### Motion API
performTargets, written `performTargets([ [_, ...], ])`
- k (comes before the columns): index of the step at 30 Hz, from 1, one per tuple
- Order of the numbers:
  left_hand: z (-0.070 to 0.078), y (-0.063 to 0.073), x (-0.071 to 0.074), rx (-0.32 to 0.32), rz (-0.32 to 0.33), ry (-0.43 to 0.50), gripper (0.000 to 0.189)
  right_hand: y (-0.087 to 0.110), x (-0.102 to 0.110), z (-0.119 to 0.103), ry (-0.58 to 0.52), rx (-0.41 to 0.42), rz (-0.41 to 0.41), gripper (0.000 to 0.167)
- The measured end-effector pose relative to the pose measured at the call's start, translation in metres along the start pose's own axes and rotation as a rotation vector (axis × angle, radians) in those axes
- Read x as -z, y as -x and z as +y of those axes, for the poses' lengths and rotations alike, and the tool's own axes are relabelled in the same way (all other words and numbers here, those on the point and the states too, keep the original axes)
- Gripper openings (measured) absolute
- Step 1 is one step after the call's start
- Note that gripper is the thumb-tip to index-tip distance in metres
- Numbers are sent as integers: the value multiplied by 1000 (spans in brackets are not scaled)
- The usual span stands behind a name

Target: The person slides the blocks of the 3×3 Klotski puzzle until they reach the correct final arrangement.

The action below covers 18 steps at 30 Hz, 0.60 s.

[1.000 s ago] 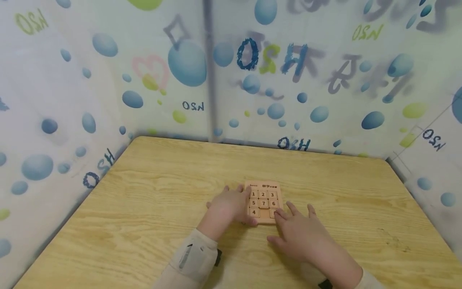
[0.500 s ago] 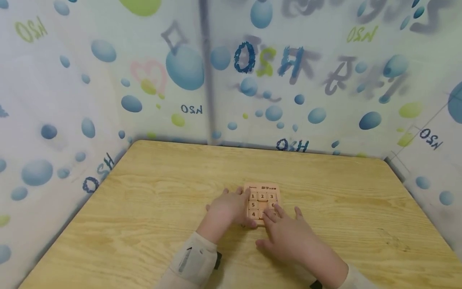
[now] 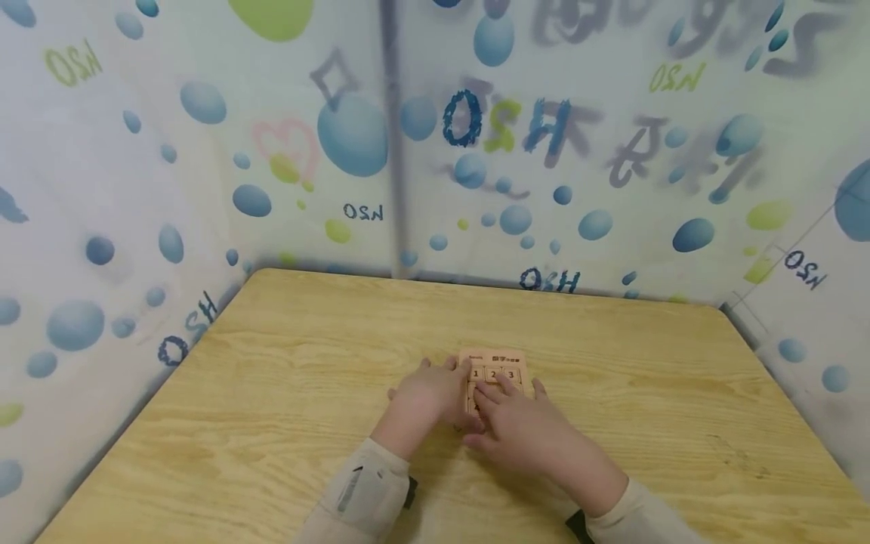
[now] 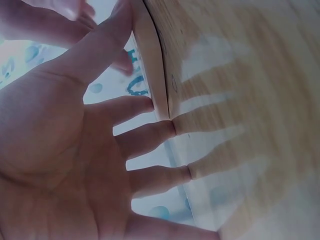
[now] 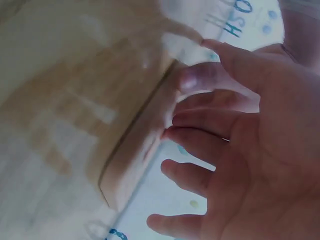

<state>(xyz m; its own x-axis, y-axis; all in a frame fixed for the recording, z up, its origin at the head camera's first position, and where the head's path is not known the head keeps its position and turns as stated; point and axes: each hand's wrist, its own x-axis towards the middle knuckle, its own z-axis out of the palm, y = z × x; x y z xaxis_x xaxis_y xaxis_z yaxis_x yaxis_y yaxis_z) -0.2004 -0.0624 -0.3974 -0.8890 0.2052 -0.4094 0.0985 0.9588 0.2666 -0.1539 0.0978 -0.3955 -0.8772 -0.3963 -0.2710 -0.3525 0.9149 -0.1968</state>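
A flat wooden number slide puzzle (image 3: pixel 486 357) lies on the table, its tiles 1, 2 and 3 (image 3: pixel 511 375) showing in the top row. My left hand (image 3: pixel 428 394) rests at its left side. In the left wrist view, that hand's thumb touches the puzzle's edge (image 4: pixel 151 57), while its straight fingers spread down to the tabletop. Across the puzzle's lower rows reaches my right hand (image 3: pixel 533 431), fingertips on the tiles near the left column. Its fingers look extended and spread in the right wrist view. Most of the lower tiles are hidden beneath it.
The puzzle sits on a wood-grain table (image 3: pixel 326 332). A wall covering (image 3: pixel 598 151) printed with blue and green bubbles stands along the table's back and sides. Dark marks (image 3: pixel 741 457) show on the tabletop at the right.
Tile 7 slid from the middle toward me into the bottom row's gap under my right fingers. That hand has since moved left across the puzzle. My left hand stays at the side.
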Motion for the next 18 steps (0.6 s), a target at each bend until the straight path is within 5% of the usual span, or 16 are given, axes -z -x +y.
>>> performTargets([
  [11,4,2,1,7,1,-16,106,7,1,20,18,-37,11,72],
  [18,1,0,0,11,1,-13,106,15,0,0,16,5,-43,76],
])
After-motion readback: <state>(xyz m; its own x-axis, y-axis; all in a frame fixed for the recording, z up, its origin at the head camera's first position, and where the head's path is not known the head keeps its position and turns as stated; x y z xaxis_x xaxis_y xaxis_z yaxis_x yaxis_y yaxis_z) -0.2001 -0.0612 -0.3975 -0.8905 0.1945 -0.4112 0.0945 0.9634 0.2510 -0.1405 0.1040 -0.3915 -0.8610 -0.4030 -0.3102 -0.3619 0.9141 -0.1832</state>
